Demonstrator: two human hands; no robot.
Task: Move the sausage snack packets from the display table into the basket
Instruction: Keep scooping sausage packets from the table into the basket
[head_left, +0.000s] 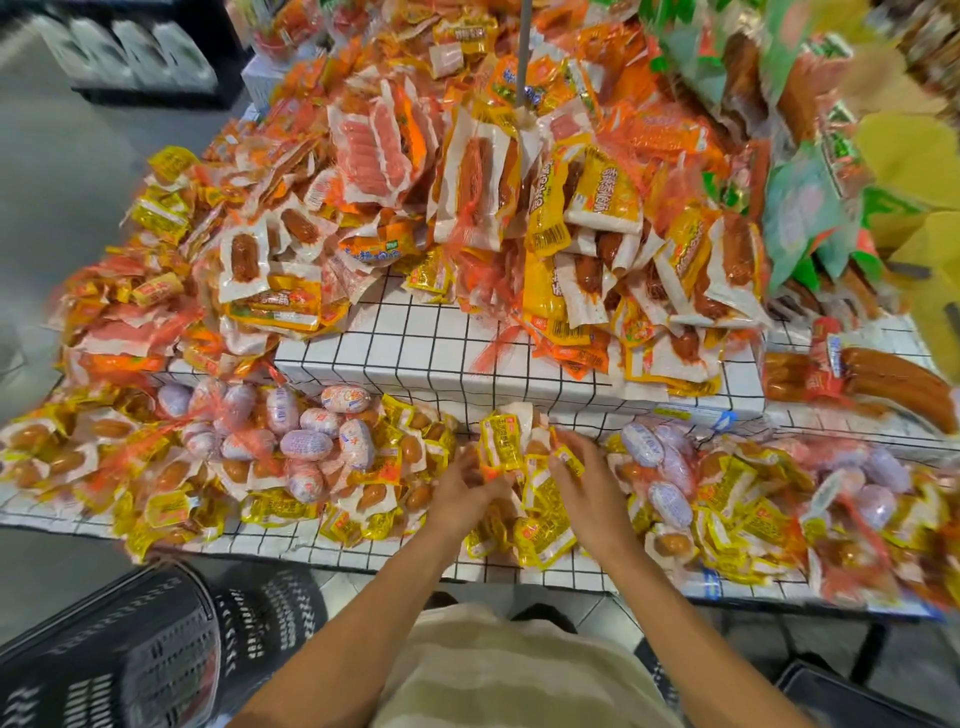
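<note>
Yellow sausage snack packets lie heaped on the front tier of the white grid-patterned display table. My left hand and my right hand are both in this heap, side by side. Between them a bunch of yellow packets stands up, and fingers of both hands curl round it. The black perforated basket sits on the floor at the lower left, below the table's front edge, blurred.
Oval white-and-purple sausage balls in orange netting lie left and right of my hands. The raised tier holds orange and yellow sausage packs. Large brown sausages lie at the right. A grey pole rises at the back. Grey floor lies left.
</note>
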